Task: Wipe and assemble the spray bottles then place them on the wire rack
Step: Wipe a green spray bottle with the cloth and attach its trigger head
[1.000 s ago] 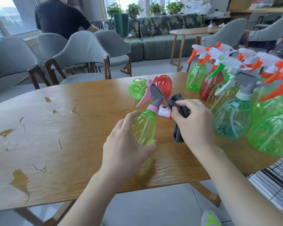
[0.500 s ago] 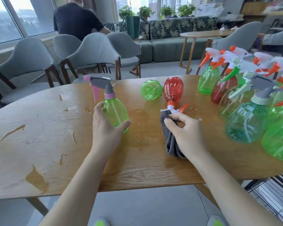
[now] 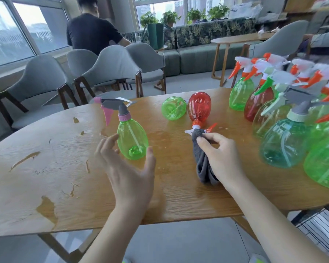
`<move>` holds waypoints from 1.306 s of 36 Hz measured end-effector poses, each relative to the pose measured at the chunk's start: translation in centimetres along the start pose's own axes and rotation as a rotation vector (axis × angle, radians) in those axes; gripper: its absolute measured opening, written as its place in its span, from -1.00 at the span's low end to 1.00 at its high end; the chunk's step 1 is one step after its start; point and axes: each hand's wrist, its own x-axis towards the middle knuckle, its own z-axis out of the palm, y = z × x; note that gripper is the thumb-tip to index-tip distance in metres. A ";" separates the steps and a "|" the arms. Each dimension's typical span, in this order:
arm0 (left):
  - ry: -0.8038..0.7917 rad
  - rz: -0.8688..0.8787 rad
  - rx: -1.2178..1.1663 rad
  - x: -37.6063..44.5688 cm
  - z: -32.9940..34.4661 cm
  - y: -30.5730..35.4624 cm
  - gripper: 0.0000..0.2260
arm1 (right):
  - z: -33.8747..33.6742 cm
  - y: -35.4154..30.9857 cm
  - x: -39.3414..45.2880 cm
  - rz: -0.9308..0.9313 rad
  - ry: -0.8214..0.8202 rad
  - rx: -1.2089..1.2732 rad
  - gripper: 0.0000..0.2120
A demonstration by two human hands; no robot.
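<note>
Left hand [image 3: 128, 173] has let go of the green bottle [image 3: 132, 138] since half a second back and pulled off a bit, fingers spread and relaxed, holding nothing. Bottle stands upright on the table [image 3: 46, 179] with its pink-and-grey sprayer on, so that one looks assembled, probably parked out of the way left of the work spot. Right hand [image 3: 219, 158] pinches the grey cloth [image 3: 202, 168] right at the neck of the red bottle [image 3: 199, 109] lying on its side, I'd guess next to wipe. Wire rack [image 3: 319, 230] sits low at right.
</note>
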 end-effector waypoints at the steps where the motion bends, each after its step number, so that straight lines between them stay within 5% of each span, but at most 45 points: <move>1: -0.023 0.078 -0.033 -0.4 0.6 0.6 -0.45 | -0.1 -0.2 0.0 -0.009 -0.010 0.006 -0.83; 8: -0.424 0.065 0.024 2.9 9.6 3.3 -0.56 | -1.5 0.4 0.8 0.039 0.010 -0.006 -0.91; 17: -0.603 -0.163 0.590 11.9 20.2 2.6 -0.37 | -2.7 0.9 1.4 0.062 -0.033 0.015 -0.91; 26: -0.644 -0.294 0.482 13.3 20.6 0.7 -0.34 | -2.8 1.2 2.0 0.101 -0.063 0.019 -0.92; 31: -0.407 -0.375 0.216 11.6 18.2 1.8 -0.36 | -2.5 0.5 1.6 0.069 -0.071 0.030 -0.93; 35: -0.275 -0.512 -0.332 9.2 14.6 4.5 -0.36 | -2.1 -0.3 0.6 0.041 -0.061 0.060 -0.89; 41: -0.544 -0.905 -1.160 4.4 7.6 6.9 -0.38 | -1.6 -1.9 -1.8 0.001 0.028 0.145 -0.91; 47: -0.598 -1.043 -1.423 1.3 3.1 6.6 -0.42 | -1.3 -2.4 -3.6 -0.085 0.081 0.205 -0.93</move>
